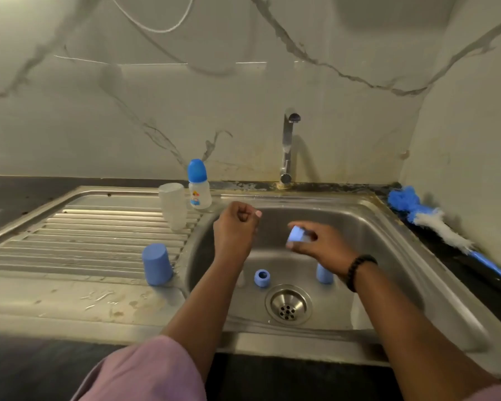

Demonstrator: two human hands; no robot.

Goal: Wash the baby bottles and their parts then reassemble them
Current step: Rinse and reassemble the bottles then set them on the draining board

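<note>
right grip [315, 241] pinched a blue collar [296, 234] over the steel sink [388, 227]; left grip [236, 227] was curled, holding nothing. bottle [198, 185] stood by the marble wall [128, 111], brush [428, 218] on the dark desk [12, 198].

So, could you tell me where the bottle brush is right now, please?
The bottle brush lies on the dark counter at the far right of the head view, beside the sink rim and against the wall.

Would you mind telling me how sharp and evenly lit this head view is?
Head view: dim, yellowish light; wide-angle bending curves the sink edges; the right hand and its blue part are motion-blurred; the tap casts a soft shadow rightward.
</note>
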